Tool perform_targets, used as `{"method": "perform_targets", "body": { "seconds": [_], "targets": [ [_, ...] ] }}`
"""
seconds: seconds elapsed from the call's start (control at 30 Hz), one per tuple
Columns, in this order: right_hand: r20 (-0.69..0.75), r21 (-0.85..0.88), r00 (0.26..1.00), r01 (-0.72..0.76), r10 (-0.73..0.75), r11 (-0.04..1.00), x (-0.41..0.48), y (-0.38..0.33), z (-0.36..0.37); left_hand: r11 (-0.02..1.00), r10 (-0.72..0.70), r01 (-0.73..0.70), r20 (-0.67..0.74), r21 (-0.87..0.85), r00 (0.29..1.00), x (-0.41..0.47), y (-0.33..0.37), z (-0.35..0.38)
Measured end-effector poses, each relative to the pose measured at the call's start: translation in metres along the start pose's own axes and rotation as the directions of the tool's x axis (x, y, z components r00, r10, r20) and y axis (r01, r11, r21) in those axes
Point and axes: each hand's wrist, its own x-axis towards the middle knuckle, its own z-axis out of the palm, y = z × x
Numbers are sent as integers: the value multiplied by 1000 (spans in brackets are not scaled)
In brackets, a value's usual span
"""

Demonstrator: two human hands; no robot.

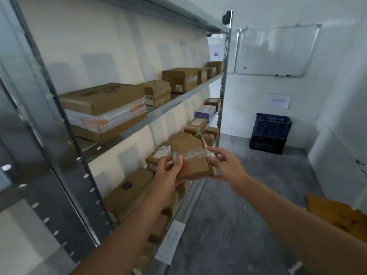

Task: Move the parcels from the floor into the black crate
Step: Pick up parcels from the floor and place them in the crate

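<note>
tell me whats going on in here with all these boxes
A person stands by a metal shelving unit stocked with cardboard boxes and holds a small taped parcel in the air. The left hand grips its near left end and the right hand its right end. The black crate sits on the floor at the far wall with a blue crate on top of it, well away from the parcel.
</note>
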Motion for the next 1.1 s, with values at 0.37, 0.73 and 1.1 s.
{"method": "perform_targets", "body": {
  "seconds": [0.37,0.73,1.1],
  "targets": [
    [244,-320,967,5,77,947,1,6,-16,976,6,-36,-137,-215,990,-53,-16,-16],
    [557,-203,818,-35,145,978,-40,60,53,996,87,-65,-529,59,844,-141,-42,-81],
    [701,-271,702,102,124,957,-136,22,172,991,95,-34,-501,131,860,-302,-16,-171]
  ]
}}
